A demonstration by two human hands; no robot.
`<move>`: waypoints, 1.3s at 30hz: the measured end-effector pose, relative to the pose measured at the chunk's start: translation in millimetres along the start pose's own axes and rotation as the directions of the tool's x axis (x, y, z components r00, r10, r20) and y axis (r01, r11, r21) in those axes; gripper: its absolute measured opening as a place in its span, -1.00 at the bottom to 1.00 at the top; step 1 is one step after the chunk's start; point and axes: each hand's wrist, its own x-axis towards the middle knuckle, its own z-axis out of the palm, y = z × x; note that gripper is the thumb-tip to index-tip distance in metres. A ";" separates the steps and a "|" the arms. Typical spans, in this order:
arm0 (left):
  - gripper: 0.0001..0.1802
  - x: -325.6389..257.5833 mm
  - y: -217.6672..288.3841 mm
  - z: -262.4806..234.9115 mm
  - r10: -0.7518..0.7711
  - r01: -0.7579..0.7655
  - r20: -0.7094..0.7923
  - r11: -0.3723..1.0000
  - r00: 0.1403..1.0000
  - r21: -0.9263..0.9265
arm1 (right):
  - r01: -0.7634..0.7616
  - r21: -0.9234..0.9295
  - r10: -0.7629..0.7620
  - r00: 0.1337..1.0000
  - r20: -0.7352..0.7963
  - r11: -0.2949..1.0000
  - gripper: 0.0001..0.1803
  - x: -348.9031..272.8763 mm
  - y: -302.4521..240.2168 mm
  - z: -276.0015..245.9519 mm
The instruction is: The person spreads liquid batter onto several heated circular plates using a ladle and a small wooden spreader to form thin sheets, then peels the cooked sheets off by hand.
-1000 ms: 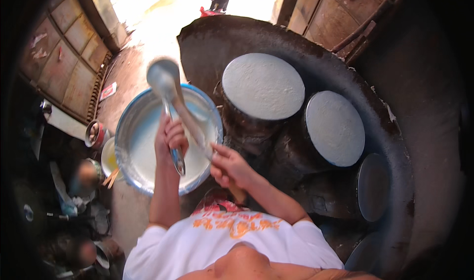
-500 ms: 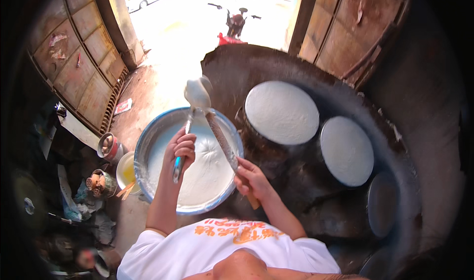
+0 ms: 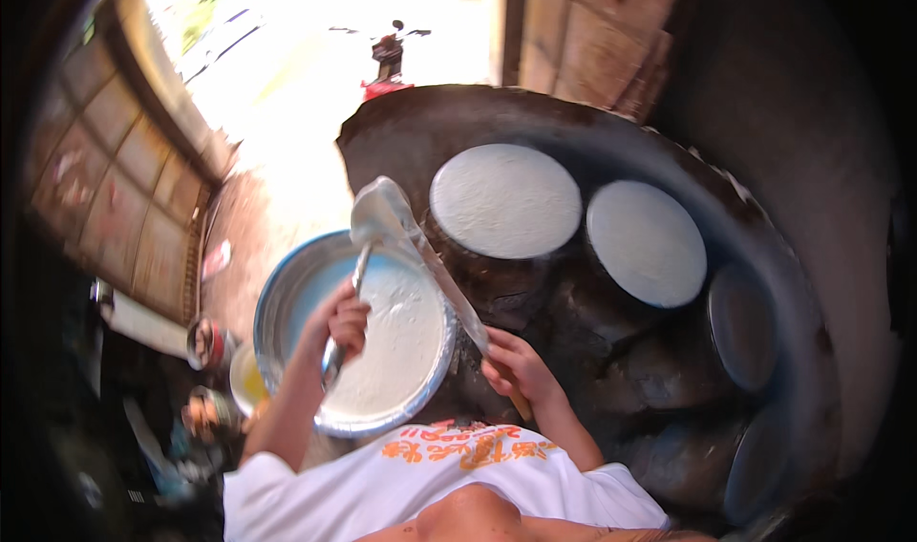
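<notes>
The ladle (image 3: pixel 375 215) is over the far edge of the basin (image 3: pixel 287 294), overlapped by the spatula (image 3: pixel 447 284); contact is unclear. Batter (image 3: pixel 401 337) lies in the basin. Two white griddles (image 3: pixel 506 201) near the stove's (image 3: pixel 411 112) far edge look coated; two dark griddles (image 3: pixel 741 327) along its right edge look uncoated. The left hand (image 3: pixel 346 324) grips the ladle's handle, forearm raised; the right hand (image 3: pixel 516 362) holds the spatula's, elbow bent.

The left hand (image 3: pixel 346 322) grips a ladle (image 3: pixel 374 213), the right hand (image 3: pixel 521 361) a long stick (image 3: pixel 459 299).
</notes>
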 end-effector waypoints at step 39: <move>-0.36 418.9 -896.4 -165.0 -0.792 0.454 -0.557 -0.411 0.252 0.790 | 0.273 -0.606 0.152 -0.958 -0.244 0.747 -0.53 -588.7 153.1 -287.6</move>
